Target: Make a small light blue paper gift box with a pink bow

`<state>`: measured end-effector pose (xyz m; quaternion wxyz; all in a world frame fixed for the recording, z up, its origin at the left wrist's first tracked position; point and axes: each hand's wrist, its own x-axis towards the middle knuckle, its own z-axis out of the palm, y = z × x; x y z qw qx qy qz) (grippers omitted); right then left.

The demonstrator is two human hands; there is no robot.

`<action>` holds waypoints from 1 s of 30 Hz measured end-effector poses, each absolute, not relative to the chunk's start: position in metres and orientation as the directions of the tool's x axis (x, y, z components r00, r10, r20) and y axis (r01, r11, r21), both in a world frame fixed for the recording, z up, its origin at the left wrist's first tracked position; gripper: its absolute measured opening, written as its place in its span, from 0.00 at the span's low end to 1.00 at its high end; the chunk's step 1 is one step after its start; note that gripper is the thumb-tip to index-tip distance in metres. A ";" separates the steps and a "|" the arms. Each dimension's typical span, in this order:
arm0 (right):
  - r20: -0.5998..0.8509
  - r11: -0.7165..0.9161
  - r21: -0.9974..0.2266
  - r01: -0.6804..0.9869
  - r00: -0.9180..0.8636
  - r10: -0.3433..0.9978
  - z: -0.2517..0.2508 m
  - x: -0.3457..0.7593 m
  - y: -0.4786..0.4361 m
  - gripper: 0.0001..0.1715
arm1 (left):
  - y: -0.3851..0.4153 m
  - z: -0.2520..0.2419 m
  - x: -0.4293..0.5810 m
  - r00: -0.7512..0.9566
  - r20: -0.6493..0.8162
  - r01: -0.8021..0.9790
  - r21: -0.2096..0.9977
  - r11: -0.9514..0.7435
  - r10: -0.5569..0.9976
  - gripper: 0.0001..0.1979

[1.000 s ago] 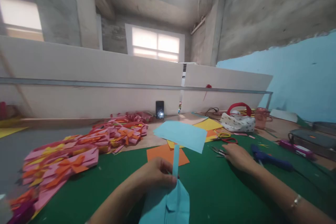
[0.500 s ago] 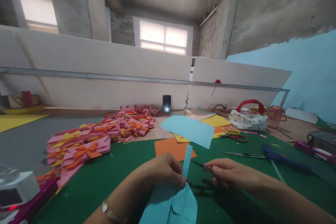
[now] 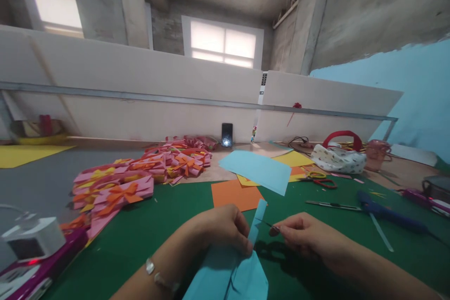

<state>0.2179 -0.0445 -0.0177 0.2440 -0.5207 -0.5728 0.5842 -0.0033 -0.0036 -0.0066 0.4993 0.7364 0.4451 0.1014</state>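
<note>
My left hand (image 3: 220,229) pinches a folded light blue paper piece (image 3: 234,274) low in the middle, and a narrow blue strip (image 3: 257,220) sticks up from it. My right hand (image 3: 302,236) is closed on small scissors (image 3: 270,226), whose thin blades point left and reach the blue strip. Both hands hover just above the green mat (image 3: 154,225).
Pink and orange paper bows (image 3: 137,178) are piled at the left. Blue, orange and yellow sheets (image 3: 256,171) lie beyond my hands. A blue glue gun (image 3: 386,211), a slim cutter (image 3: 330,205), red-handled scissors (image 3: 321,180) and a patterned bag (image 3: 337,159) sit at the right. A magenta device (image 3: 31,258) is at lower left.
My right hand left the tools on the mat at the right, took up the small scissors and brought them left to the blue strip. The view swung slightly left.
</note>
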 end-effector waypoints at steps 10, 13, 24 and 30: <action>-0.333 -0.261 -0.935 0.239 -0.343 0.878 -0.027 0.220 -0.041 0.20 | -0.003 -0.006 -0.003 0.577 -0.305 0.596 0.792 -0.135 0.758 0.05; -0.315 -0.242 -0.942 0.232 -0.366 0.876 -0.026 0.220 -0.042 0.19 | -0.003 -0.007 -0.004 0.586 -0.302 0.591 0.794 -0.142 0.752 0.05; -0.322 -0.248 -0.933 0.262 -0.297 0.899 -0.022 0.216 -0.045 0.22 | -0.002 -0.006 -0.003 0.568 -0.346 0.634 0.762 -0.130 0.746 0.10; -0.310 -0.234 -0.938 0.255 -0.322 0.894 -0.025 0.217 -0.043 0.22 | 0.004 -0.008 -0.002 0.571 -0.406 0.690 0.708 -0.149 0.714 0.15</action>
